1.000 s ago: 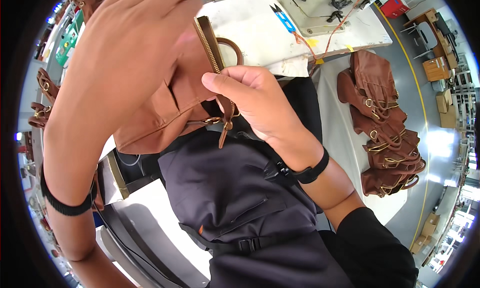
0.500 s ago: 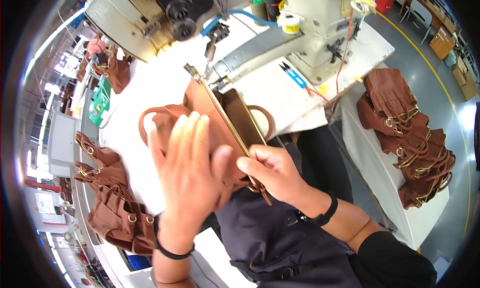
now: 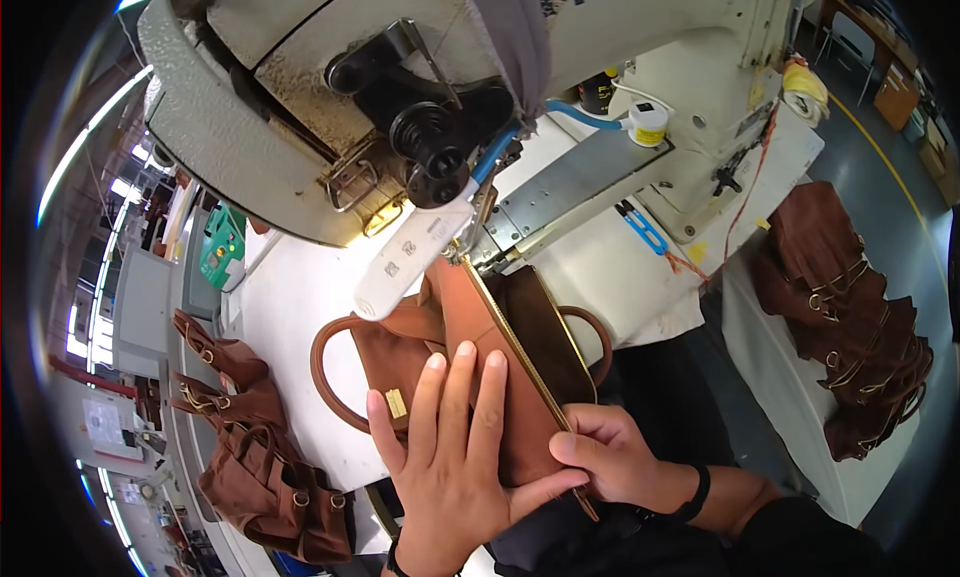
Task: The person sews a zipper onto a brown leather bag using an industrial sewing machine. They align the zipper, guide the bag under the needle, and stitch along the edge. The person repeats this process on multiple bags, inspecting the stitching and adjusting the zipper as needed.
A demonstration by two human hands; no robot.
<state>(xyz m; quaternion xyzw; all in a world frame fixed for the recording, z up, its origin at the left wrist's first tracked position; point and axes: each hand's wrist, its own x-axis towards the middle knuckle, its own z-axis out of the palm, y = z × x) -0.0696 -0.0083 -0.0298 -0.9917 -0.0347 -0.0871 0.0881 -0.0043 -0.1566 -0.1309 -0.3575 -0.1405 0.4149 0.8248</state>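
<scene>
A brown leather handbag [image 3: 472, 312] lies under the needle area of a large sewing machine [image 3: 290, 87], its opening spread apart and its dark inside showing. My left hand [image 3: 450, 467] rests flat on the bag's leather panel, fingers stretched and spread. The fingers of my right hand [image 3: 615, 452] pinch the near end of the gold-edged zipper [image 3: 525, 367] that runs up toward the machine's foot. A rounded handle [image 3: 335, 387] loops out on either side. Beside my left fingertips sits a gold metal clasp [image 3: 396, 404]. The white oval guard [image 3: 412, 262] partly covers the stitching spot.
Several brown bags are heaped on a white surface at right [image 3: 835, 307], and others stand at left [image 3: 275, 487]. Blue thread snips [image 3: 645, 232] lie on the machine table. A green control box [image 3: 222, 247] stands at the far left, a small white oil container [image 3: 647, 125] on the machine arm.
The view has shifted, so the machine head looms larger and the white guard shows. My left hand has lowered flat onto the panel; my right still grips the zipper end.
</scene>
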